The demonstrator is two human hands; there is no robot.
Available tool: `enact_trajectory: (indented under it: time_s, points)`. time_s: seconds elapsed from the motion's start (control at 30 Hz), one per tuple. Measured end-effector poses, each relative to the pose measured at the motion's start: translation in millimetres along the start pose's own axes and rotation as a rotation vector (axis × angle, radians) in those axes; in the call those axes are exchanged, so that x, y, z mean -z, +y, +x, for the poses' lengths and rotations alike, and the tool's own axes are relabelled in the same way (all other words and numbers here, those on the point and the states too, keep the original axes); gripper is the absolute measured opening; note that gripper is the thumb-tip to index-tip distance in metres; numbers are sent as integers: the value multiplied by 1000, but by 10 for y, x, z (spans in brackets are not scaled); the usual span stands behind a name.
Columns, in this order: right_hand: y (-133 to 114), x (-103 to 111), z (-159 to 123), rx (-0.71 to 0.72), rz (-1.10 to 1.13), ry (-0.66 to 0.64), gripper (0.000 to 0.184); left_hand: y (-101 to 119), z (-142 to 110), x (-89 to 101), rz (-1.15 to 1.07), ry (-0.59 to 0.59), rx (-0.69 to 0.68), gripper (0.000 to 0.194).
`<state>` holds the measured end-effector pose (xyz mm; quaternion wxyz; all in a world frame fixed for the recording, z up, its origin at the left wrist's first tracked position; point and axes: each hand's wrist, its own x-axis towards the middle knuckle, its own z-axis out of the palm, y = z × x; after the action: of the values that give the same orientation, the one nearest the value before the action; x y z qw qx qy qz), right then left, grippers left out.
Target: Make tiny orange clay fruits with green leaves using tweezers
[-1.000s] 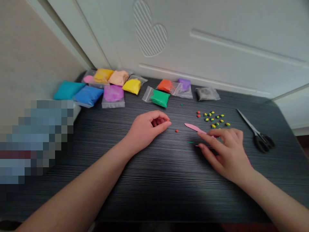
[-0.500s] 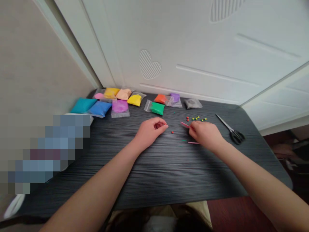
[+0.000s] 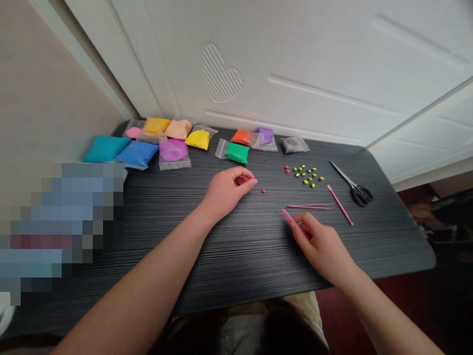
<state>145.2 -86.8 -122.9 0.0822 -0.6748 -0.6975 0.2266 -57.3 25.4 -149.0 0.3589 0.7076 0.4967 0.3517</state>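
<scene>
My left hand rests on the dark table with thumb and fingertips pinched together; what they hold, if anything, is too small to make out. A small red ball lies just right of those fingertips. My right hand grips a pink modelling tool, its flat tip pointing up and left. Just beyond that hand lie pink tweezers and thin green strips. Farther back are several small yellow-and-green pieces and two red balls.
Bags of coloured clay line the table's back, among them a green bag, a purple bag and a blue bag. Black-handled scissors and a second pink tool lie right. The white panel rises behind the table.
My right hand has moved toward me with the pink tool, uncovering the tweezers, the second pink tool and more yellow-and-green pieces. My left hand keeps its pinch. The view has shifted slightly.
</scene>
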Motion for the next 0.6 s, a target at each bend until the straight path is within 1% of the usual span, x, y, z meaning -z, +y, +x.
enact_trajectory:
  time_s: [0.17, 0.33, 0.6]
  points:
    - [-68, 27, 75, 5, 0, -61, 17, 22, 12, 4, 29, 10, 10, 21]
    - [-111, 44, 156, 8, -2, -99, 18, 38, 12, 0, 51, 30, 21, 19]
    - [-141, 10, 151, -20, -108, -117, 16, 60, 14, -10, 71, 41, 56, 19]
